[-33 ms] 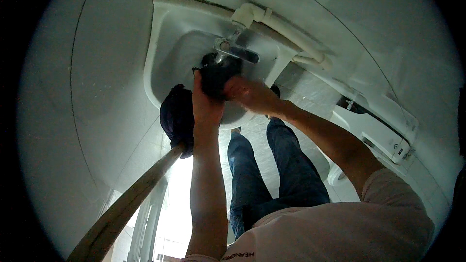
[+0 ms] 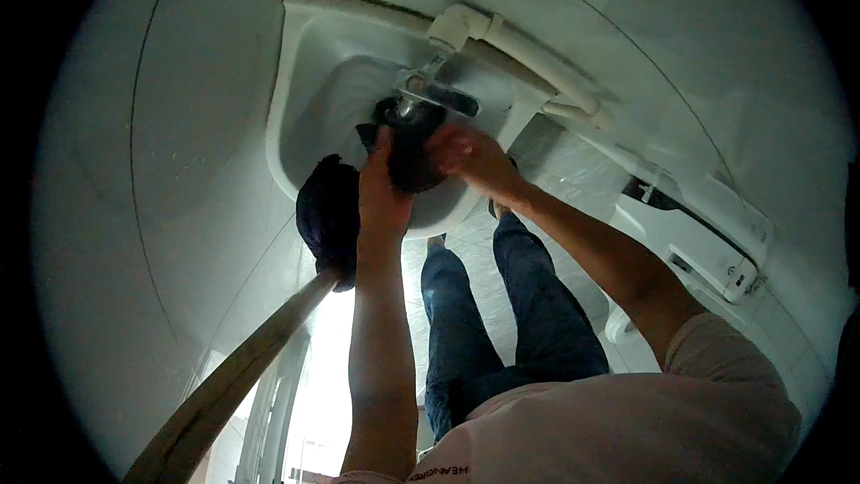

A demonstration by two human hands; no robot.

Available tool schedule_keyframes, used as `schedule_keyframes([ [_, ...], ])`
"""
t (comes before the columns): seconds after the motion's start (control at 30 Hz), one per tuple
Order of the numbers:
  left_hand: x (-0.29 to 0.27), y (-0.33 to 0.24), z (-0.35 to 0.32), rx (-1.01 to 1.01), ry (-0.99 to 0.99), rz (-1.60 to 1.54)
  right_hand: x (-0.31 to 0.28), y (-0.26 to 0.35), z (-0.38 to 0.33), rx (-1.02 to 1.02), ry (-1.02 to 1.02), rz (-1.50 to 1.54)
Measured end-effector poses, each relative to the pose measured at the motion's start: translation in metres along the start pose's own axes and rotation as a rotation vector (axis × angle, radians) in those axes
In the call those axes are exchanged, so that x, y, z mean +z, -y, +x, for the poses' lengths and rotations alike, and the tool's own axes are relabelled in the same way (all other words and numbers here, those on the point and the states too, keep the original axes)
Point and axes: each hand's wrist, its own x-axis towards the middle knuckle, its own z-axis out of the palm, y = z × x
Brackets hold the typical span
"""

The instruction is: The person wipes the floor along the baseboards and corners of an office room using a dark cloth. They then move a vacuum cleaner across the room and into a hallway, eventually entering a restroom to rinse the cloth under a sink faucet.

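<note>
A dark, wet-looking cloth (image 2: 417, 154) is bunched under the tap (image 2: 439, 92), over the white washbasin (image 2: 288, 116). Around its left side my left hand (image 2: 386, 195) is closed, the thumb lying on top. My right hand (image 2: 468, 156) has its fingers curled at the cloth's right edge, a little blurred. Water shows at the spout, just above the fabric. Folds of the cloth hide some of the fingertips.
Left of my left forearm, a wooden pole (image 2: 242, 366) leans with a dark cloth head (image 2: 326, 215) against the basin rim. White pipes (image 2: 537, 58) run along the wall behind. To the right is a white cistern-like box (image 2: 685, 237). My legs stand below.
My right hand has shifted slightly up and to the right across the cloth. The cloth's left edge has turned a little, and my left thumb shows more plainly on it.
</note>
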Motion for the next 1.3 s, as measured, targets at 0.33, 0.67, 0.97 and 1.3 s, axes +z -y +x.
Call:
schedule_keyframes([
  [0.33,0.033,-0.007,-0.05,0.561,0.086,1.584,-0.027,-0.016,0.042,0.068,-0.072,0.15],
  [0.67,0.036,-0.05,-0.063,0.43,0.005,0.81,-0.027,0.051,-0.003,-0.004,-0.285,0.592],
  [0.97,0.036,-0.064,-0.051,0.347,0.198,0.786,-0.02,0.029,-0.01,-0.161,-0.117,0.188],
  [1.3,0.035,-0.095,-0.058,0.708,0.067,0.974,-0.046,0.04,0.009,-0.386,-0.05,-0.754],
])
